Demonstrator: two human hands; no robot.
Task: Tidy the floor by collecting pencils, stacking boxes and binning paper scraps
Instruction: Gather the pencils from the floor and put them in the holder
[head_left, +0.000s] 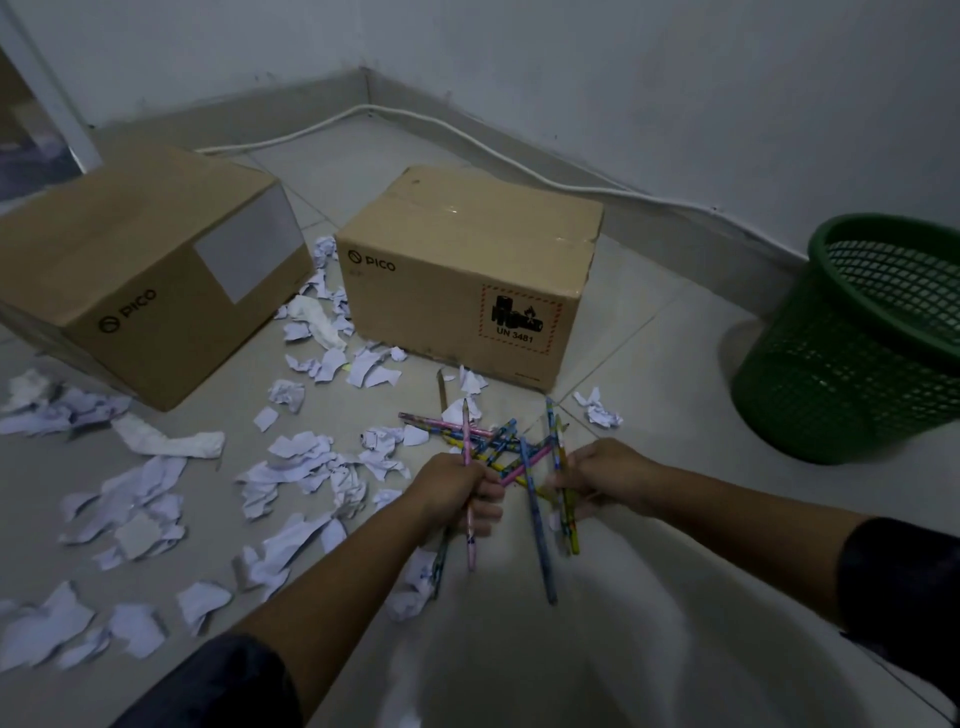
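My left hand (457, 488) grips a pink pencil (469, 540) and a darker one below it. Two or three pencils (566, 519) are held in my right hand (602, 480), yellow and blue among them. Between the hands a heap of several colourful pencils (493, 441) lies on the tiled floor, with a blue pencil (540, 545) running toward me. Two brown PICO cardboard boxes stand apart on the floor, one at the left (135, 280) and one in the middle (467, 275). Torn and crumpled paper scraps (291, 467) cover the floor to the left.
A green mesh waste basket (857, 343) stands at the right near the wall. A white cable (467, 140) runs along the skirting in the room's corner. A door frame (47, 88) shows at the far left. My white garment (571, 649) fills the lower middle.
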